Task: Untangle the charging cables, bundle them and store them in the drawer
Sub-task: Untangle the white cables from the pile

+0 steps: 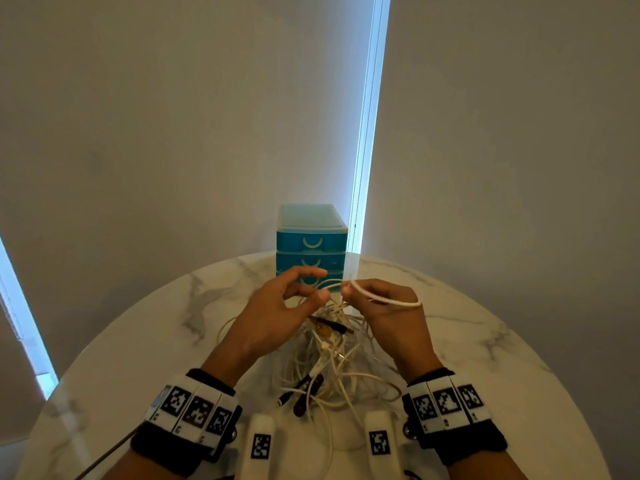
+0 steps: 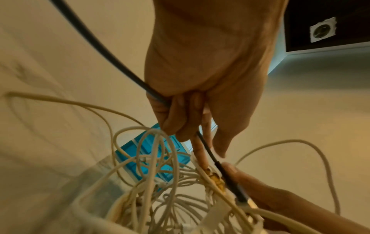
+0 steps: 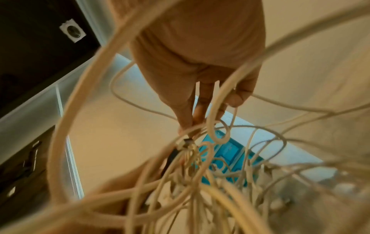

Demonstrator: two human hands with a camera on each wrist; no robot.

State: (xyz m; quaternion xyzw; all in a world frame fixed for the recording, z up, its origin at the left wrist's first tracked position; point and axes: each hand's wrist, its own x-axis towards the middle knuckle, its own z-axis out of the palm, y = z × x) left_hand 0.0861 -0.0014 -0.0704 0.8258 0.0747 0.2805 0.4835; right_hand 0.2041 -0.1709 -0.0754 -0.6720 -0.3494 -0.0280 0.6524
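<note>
A tangle of white charging cables (image 1: pixel 329 358) lies mid-table, with a few dark connectors (image 1: pixel 304 393) in it. Both hands are raised over its far side. My right hand (image 1: pixel 346 291) pinches a thick white cable (image 1: pixel 381 298) that loops back over its knuckles; the right wrist view shows the hand (image 3: pixel 192 123) with that loop (image 3: pixel 218 110) running through its fingers. My left hand (image 1: pixel 320 285) is beside it, thumb and forefinger apart. In the left wrist view its lower fingers (image 2: pixel 180 123) curl round a thin black cable (image 2: pixel 230 178). The blue drawer unit (image 1: pixel 311 237) stands behind, drawers closed.
The round marble table (image 1: pixel 138 341) ends close behind the drawer unit, against a wall of blinds. Two white marker-tagged blocks (image 1: pixel 261 441) (image 1: pixel 379 441) sit at the near edge. Loose cable loops spread left and right of the tangle.
</note>
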